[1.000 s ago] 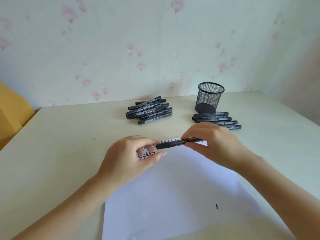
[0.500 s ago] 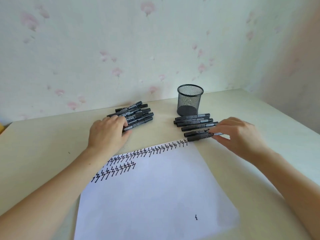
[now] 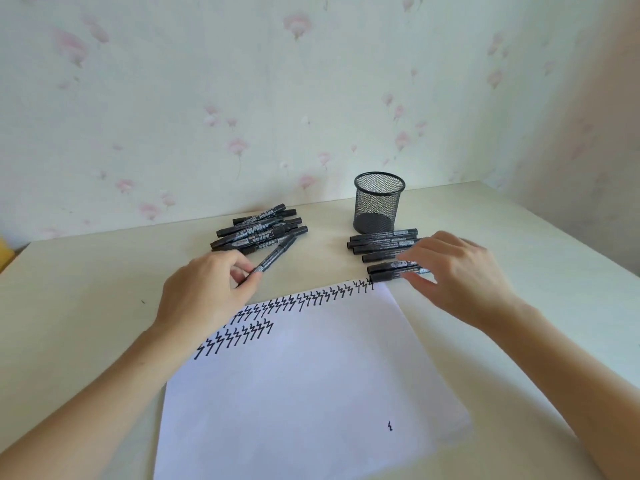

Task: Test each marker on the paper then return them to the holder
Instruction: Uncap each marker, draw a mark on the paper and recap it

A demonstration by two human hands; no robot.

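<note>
A white paper (image 3: 311, 382) with rows of black zigzag marks lies in front of me. My left hand (image 3: 207, 292) pinches one black marker (image 3: 274, 258) by its near end, its far end pointing at the left pile of markers (image 3: 258, 227). My right hand (image 3: 457, 275) hovers with relaxed fingers over the right row of markers (image 3: 382, 242). Its fingertips touch the end of the nearest marker (image 3: 391, 276), which lies on the table at the paper's top right corner. The black mesh holder (image 3: 379, 206) stands upright behind that row, with no marker visible in it.
The pale table (image 3: 86, 289) meets a flowered wall at the back. Its right edge (image 3: 561, 258) runs close to the right row. A yellow object (image 3: 4, 254) shows at the far left edge.
The capped marker went from both hands to the right row, laid down by my right hand. My left hand reached the left pile and now draws one marker out of it.
</note>
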